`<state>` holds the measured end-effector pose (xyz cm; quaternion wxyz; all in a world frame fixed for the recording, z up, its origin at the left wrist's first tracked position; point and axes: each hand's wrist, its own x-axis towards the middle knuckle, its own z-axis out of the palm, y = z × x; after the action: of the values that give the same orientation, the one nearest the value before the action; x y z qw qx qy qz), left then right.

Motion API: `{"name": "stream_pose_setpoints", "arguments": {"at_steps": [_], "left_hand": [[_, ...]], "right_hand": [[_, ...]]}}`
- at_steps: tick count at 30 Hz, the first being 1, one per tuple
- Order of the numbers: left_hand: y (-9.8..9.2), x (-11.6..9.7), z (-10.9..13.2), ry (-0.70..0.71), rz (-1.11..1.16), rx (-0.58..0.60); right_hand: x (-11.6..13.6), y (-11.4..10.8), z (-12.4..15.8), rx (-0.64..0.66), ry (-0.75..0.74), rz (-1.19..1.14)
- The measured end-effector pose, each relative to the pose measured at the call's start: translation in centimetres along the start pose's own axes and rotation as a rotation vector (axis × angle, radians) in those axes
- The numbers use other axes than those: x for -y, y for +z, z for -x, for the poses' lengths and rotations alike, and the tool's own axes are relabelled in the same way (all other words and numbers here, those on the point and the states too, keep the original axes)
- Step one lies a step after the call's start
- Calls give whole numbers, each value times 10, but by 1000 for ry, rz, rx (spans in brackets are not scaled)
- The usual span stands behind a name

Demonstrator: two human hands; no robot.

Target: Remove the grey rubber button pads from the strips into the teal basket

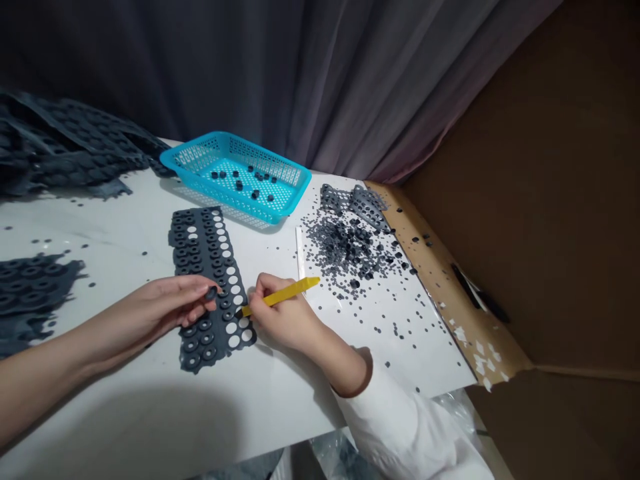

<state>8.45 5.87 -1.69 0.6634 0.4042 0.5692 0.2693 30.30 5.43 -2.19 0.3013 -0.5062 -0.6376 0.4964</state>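
Across the white table, just on the near side of the blue basket, I had the dark sheet of rings lying flat under both hands. My left hand was pinched nearly closed, thumb and forefinger on a small dark piece, the other fingers loosely curled. My right hand was wrapped firmly round a yellow tool, its dark tip down at the sheet's right-hand columns; I couldn't tell whether the tip was touching. White gaps showed along that side, so I judged the step to be working pieces loose one by one.

Doing it well, I reckoned, called for a low, steady tip, pressure on one ring only, and left fingertips kept out of the tool's line, since a slip could nick them or tear the strip.

For room, bare tabletop lay on the near side, with the table's edge well beyond the sheet. The basket's rim stood close above the far end, limiting reach there. To the right, scattered dark bits spread toward the cardboard, and my right elbow overhung the near edge. Leftward, a second sheet sat well apart.
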Motion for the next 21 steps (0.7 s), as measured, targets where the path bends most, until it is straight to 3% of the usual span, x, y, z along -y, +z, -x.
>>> {"name": "stream_pose_setpoints", "arguments": {"at_steps": [14,18,21], "left_hand": [[1,1,-1,-27,172,73],[3,1,2,20,88,74],[5,1,4,80,-46,50]], "right_hand": [[-4,-2,-1,37,14,-49],[2,-3,2,44,4,-195],[7,0,5,-57,-108,-300]]}}
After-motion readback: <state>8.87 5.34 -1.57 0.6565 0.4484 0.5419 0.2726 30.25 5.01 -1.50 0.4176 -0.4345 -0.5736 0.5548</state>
